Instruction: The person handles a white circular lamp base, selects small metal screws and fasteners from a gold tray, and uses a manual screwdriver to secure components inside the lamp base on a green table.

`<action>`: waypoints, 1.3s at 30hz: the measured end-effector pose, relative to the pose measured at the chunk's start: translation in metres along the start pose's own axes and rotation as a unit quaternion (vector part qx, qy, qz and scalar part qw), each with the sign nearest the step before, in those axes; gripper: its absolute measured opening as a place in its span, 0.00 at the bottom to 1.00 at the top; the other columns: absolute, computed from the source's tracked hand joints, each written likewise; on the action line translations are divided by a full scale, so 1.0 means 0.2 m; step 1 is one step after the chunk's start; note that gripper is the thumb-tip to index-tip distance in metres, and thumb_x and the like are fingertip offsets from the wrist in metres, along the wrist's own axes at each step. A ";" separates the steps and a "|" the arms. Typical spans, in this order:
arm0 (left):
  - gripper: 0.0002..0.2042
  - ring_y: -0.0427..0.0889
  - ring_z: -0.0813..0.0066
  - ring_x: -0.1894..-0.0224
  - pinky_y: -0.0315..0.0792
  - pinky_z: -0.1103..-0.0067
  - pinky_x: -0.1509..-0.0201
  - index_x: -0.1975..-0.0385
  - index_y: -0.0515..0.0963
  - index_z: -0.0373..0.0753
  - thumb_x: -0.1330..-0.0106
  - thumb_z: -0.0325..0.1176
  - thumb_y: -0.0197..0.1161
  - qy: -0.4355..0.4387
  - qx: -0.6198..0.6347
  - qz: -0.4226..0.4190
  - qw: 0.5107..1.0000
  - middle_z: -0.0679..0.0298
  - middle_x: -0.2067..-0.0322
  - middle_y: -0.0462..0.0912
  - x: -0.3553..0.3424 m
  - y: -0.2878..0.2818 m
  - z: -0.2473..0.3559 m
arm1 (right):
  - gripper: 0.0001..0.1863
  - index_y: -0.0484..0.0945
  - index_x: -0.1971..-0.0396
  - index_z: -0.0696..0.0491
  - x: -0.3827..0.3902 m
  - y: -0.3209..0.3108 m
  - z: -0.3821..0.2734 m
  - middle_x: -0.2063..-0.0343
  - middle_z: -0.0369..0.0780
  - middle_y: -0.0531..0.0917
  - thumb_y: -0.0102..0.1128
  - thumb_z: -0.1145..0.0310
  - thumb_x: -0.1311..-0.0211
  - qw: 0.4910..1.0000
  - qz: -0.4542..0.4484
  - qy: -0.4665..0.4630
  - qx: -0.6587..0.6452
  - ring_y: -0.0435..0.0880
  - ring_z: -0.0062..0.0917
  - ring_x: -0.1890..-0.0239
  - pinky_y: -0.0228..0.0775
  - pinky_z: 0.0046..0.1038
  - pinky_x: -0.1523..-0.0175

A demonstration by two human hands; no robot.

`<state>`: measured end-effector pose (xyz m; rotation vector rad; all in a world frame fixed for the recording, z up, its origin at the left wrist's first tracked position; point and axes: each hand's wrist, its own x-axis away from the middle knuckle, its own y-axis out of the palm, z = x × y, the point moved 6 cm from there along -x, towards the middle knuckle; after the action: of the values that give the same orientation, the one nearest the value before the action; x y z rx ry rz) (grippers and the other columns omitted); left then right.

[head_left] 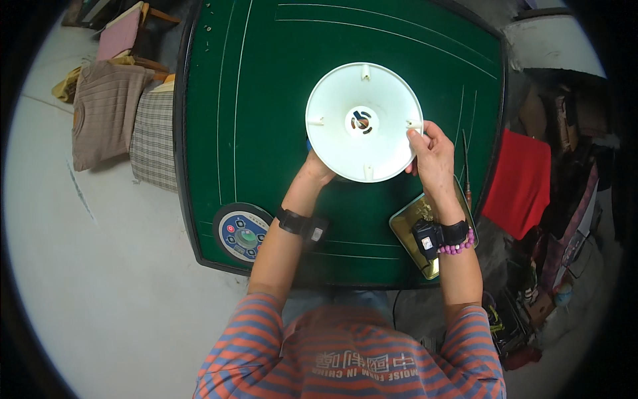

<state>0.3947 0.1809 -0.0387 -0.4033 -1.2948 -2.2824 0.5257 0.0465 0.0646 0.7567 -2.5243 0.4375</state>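
Both my hands hold a round white plastic disc (332,136) above the green felt table (266,80); it has a central opening with dark slots and small posts near its edge. My left hand (319,166) supports the lower left from beneath, its fingers mostly hidden, with something blue just visible behind the rim. My right hand (428,149) grips the right rim, thumb on top beside a post. Below my right wrist lies a golden tin tray (415,246), with a long thin tool (468,186) to its right. Near my left forearm rests a round button panel (236,231).
The table has a dark raised edge (189,223). Seats with folded clothing (106,120) and a plaid cloth (153,143) stand at the left on a pale floor. A red cloth (515,179) and dark clutter (558,126) are at the right.
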 end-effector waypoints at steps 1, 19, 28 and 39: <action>0.28 0.82 0.64 0.46 0.82 0.71 0.47 0.36 0.66 0.33 0.29 0.44 0.59 -0.003 0.001 0.002 1.000 0.52 0.43 0.77 0.01 -0.01 -0.01 | 0.12 0.74 0.55 0.63 0.00 0.00 0.01 0.81 0.37 0.82 0.55 0.70 0.31 1.000 0.000 0.004 0.000 0.72 0.14 0.89 0.60 0.16 0.85; 0.23 0.78 0.66 0.42 0.79 0.71 0.42 0.34 0.64 0.34 0.25 0.36 0.52 -0.018 -0.042 0.044 0.998 0.53 0.40 0.74 0.02 -0.01 -0.01 | 0.11 0.74 0.56 0.63 0.03 -0.03 0.10 0.81 0.37 0.82 0.54 0.71 0.31 1.000 0.002 0.009 0.013 0.72 0.14 0.89 0.61 0.16 0.84; 0.27 0.72 0.61 0.36 0.68 0.67 0.32 0.37 0.64 0.25 0.20 0.45 0.38 0.046 0.059 0.071 0.995 0.48 0.38 0.72 0.12 -0.10 0.14 | 0.10 0.75 0.55 0.62 0.03 0.00 0.19 0.81 0.36 0.81 0.54 0.71 0.30 1.000 0.012 0.029 0.000 0.73 0.14 0.87 0.62 0.17 0.83; 0.15 0.74 0.63 0.53 0.68 0.70 0.49 0.59 0.84 0.42 0.49 0.26 0.71 0.329 -0.724 0.115 0.595 0.61 0.57 0.77 0.24 0.37 0.51 | 0.11 0.74 0.55 0.62 0.06 -0.02 0.19 0.79 0.36 0.82 0.54 0.71 0.30 1.000 0.004 0.020 0.017 0.73 0.13 0.86 0.62 0.16 0.82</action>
<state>0.3970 0.2237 0.0897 -0.1117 1.1192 -2.2964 0.5063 0.0212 0.0403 0.7430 -2.4894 0.4944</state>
